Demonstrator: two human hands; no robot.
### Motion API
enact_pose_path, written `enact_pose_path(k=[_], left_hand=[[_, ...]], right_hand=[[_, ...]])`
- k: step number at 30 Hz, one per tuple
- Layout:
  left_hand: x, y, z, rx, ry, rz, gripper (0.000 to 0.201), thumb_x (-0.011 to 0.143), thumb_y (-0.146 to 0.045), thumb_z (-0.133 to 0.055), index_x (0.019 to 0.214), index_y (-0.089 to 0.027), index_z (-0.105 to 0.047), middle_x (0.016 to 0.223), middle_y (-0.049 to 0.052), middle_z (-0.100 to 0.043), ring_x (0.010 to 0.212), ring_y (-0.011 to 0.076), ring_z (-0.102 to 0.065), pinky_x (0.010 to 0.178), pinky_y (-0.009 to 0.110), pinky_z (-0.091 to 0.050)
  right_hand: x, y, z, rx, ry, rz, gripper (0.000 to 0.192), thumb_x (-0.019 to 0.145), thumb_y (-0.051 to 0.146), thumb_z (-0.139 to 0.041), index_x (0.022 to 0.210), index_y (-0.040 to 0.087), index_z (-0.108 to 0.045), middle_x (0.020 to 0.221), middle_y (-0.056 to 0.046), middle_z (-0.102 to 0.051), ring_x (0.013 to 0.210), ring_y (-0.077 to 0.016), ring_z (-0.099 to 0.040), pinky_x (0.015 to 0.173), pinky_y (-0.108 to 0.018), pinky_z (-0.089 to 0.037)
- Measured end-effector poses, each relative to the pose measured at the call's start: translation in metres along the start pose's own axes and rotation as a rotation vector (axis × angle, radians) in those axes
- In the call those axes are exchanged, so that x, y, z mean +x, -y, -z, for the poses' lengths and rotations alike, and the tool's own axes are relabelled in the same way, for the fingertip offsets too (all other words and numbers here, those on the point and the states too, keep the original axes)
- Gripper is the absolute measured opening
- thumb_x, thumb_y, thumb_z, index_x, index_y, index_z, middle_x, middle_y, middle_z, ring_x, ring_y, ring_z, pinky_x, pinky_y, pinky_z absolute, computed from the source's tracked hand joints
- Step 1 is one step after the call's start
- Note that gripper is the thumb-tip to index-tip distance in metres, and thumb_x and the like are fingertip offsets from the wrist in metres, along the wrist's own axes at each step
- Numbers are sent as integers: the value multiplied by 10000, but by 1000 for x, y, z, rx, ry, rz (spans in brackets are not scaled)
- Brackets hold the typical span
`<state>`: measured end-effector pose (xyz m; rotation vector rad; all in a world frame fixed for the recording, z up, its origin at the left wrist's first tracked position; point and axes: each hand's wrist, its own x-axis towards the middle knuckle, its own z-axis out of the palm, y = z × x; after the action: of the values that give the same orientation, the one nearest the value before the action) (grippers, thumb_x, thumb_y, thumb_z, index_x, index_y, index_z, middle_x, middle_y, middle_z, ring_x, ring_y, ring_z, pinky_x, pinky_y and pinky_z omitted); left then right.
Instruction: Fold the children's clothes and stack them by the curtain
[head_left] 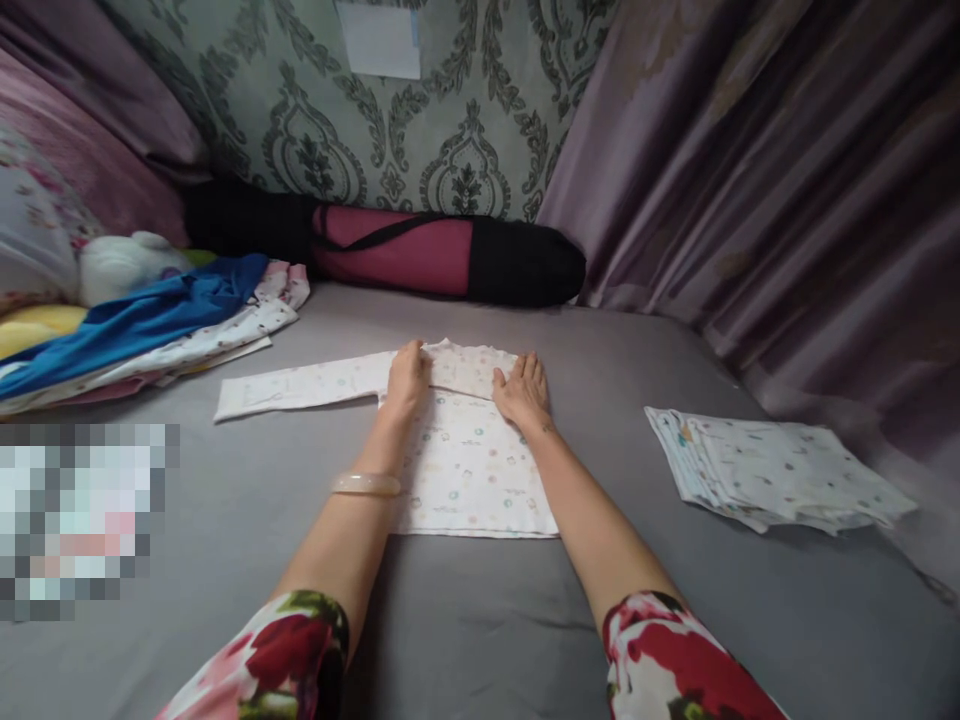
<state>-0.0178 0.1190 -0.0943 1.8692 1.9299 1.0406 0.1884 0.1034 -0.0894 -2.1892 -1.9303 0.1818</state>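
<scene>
A small white long-sleeved shirt [472, 470] with a pale print lies spread on the grey sheet. One sleeve stretches out to the left, while the other is folded across the chest. My left hand [409, 378] is at the left shoulder, its fingers curled and closed on the cloth; the fingertips are partly hidden. With fingers stretched out, my right hand [525, 388] lies flat on the right shoulder, pressing the folded sleeve's edge.
A stack of folded printed clothes [787, 470] lies at the right. Loose clothes, with a blue garment [165, 305] on top, are heaped at the left near a white plush toy [127, 265]. A long black and magenta bag [405, 250] rests along the wall. Purple curtains [720, 150] hang at the right.
</scene>
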Motion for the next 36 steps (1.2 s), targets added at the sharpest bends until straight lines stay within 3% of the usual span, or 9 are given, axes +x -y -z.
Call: enact_pose_path(k=[7,11,16,19,25,31,36], left_hand=[[-4,-19,24,136,-43,157,351,866,-110,-449,1203,-95,-546,1172,214,-533,1091,322,-569,918,396,-439],[2,-30,35,123,-79,103,366,894,-124,-397,1218,-109,-569,1139,193,-612,1127,313,-564,963,406,-418],[-1,-33,14,31,152,-24,401,839,-106,-424,1198,-134,-601,1018,133,-697,997,260,-633,898,350,-459],[-4,-25,-4,47,145,-62,395,829,-84,-407,1176,-86,-595,1013,168,-673,1015,266,-612,916,359,-449],[-6,-8,-22,138,79,-145,263,878,-163,-418,1053,-92,-602,962,170,-604,952,278,-578,874,380,-454],[-12,-9,-19,140,78,-183,325,877,-140,-417,1172,-122,-551,1002,132,-577,923,244,-562,873,367,-441],[-11,-12,-17,162,110,-126,315,841,-88,-413,1064,-133,-631,1004,127,-574,954,250,-554,869,358,-430]], right_hand=[[2,3,11,-23,58,-23,710,978,437,-305,1492,-49,-240,1576,-253,-174,1455,-353,-164,1166,-440,-134],[-8,30,18,-30,-17,121,649,987,373,-277,1516,2,-213,1600,-204,-129,1479,-308,-95,1180,-470,-47],[-26,73,7,-18,131,378,642,958,313,-280,1531,38,-193,1617,-131,-112,1491,-244,-63,1194,-415,-29],[-29,80,-1,-16,186,370,682,922,296,-333,1530,28,-180,1618,-137,-100,1491,-244,-57,1194,-419,-36],[-30,65,-4,36,146,282,662,973,353,-237,1514,-25,-188,1610,-182,-92,1488,-270,-60,1187,-423,-49],[-26,32,6,-22,128,103,743,978,432,-269,1501,-82,-149,1596,-243,-60,1481,-327,-41,1182,-438,-27],[-22,-4,15,-81,151,68,760,972,460,-287,1505,-68,-164,1596,-233,-94,1477,-322,-95,1182,-419,-71]])
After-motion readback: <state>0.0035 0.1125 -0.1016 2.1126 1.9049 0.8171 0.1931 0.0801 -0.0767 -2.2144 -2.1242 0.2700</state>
